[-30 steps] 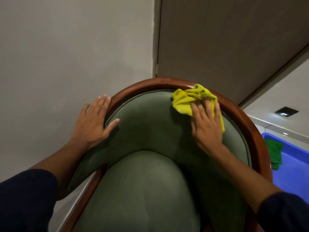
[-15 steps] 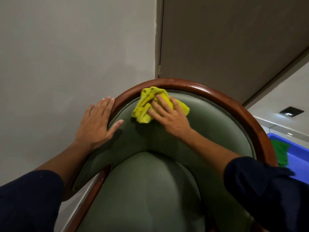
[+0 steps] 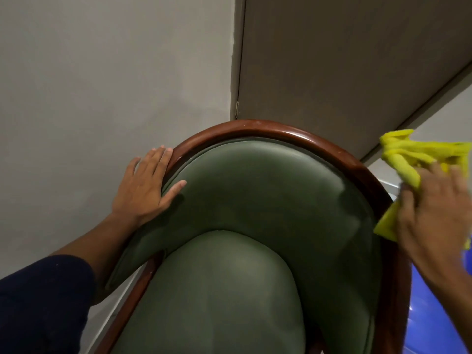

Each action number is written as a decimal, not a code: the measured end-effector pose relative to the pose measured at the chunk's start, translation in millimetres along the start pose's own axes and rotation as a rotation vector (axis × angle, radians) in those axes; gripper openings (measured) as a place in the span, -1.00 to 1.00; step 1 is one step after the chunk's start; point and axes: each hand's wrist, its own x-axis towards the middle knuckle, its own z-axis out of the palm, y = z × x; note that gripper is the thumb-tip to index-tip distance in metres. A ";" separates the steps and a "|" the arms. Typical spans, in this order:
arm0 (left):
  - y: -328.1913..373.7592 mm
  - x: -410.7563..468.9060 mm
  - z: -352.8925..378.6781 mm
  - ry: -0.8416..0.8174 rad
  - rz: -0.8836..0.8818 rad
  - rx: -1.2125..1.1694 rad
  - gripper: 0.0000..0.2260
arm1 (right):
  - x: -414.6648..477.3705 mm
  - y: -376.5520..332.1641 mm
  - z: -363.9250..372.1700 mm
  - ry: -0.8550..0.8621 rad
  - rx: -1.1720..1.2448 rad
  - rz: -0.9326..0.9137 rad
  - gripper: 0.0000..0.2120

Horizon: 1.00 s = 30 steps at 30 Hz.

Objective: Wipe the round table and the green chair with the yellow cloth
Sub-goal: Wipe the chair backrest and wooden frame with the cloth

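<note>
Green chair (image 3: 255, 200) braced by left hand (image 3: 143, 190) spread flat over its wooden rim (image 3: 268, 129), steadying it while right hand (image 3: 434, 213) clutches yellow cloth (image 3: 408, 154) bunched off the right edge.

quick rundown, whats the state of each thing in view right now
left hand: open, flat on the chair's left rim, thumb on the padding
right hand: shut on the yellow cloth, blurred, at the chair's right edge
yellow cloth: crumpled, bunched under the fingers
green chair: upright, seat bare
door: closed
blue bin: mostly out of frame, contents not visible
</note>
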 end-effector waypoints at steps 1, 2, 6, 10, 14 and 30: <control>-1.5 -0.5 -0.2 -0.001 -0.003 0.000 -0.27 | 2.0 -9.6 9.7 -0.048 -0.008 -0.009 -0.47; -0.3 -1.1 -0.5 -0.001 0.001 -0.005 -0.27 | 0.2 -17.2 20.4 -0.110 -0.041 -0.010 -0.44; 3.0 0.0 -0.5 0.001 0.010 -0.007 -0.26 | 25.9 -49.9 59.4 -0.088 -0.133 -0.145 -0.41; 3.0 0.3 -2.0 0.000 0.005 -0.008 -0.26 | 61.8 -128.0 103.0 -0.075 -0.173 -0.400 -0.46; 2.7 0.8 0.2 0.006 0.014 -0.002 -0.29 | 76.5 -218.6 143.4 -0.015 -0.182 -0.864 -0.48; 51.4 -12.9 -6.0 -0.040 -0.252 0.034 -0.25 | 43.4 19.3 25.3 -0.430 0.077 -0.202 -0.37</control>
